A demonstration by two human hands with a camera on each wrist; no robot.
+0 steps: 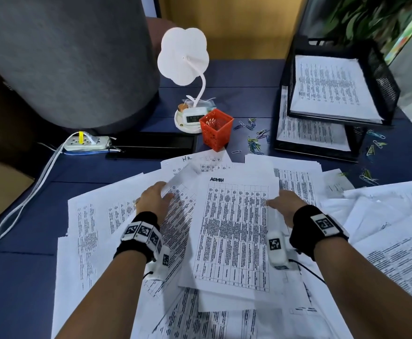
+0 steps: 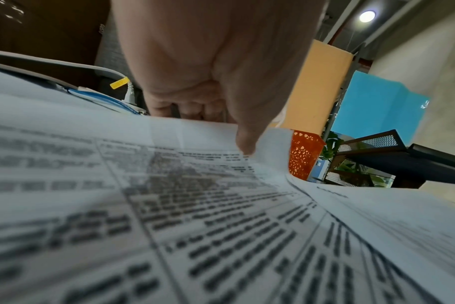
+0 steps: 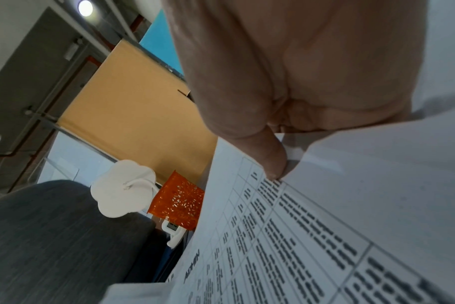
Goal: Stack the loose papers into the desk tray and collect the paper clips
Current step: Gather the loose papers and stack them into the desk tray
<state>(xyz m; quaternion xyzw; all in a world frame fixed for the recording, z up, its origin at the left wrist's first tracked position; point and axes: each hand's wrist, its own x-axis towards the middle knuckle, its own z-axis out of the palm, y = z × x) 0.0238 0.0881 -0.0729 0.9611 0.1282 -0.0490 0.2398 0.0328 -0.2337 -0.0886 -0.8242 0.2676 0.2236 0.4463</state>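
Holding printed white sheets in both tiers, the black mesh desk tray (image 1: 381,77) stands far right on the dark blue table (image 1: 236,79). The orange plastic cup (image 1: 216,129) looks empty; coloured paper clips (image 1: 254,138) lie beside it. The left hand (image 1: 155,198) and right hand (image 1: 286,204) each pinch loose white papers (image 1: 234,231) nearby.

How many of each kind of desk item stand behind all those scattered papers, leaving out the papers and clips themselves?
Black mesh trays: 2, stacked
Orange pen holder: 1
White flower-shaped lamp: 1
Power strip: 1
Total: 5
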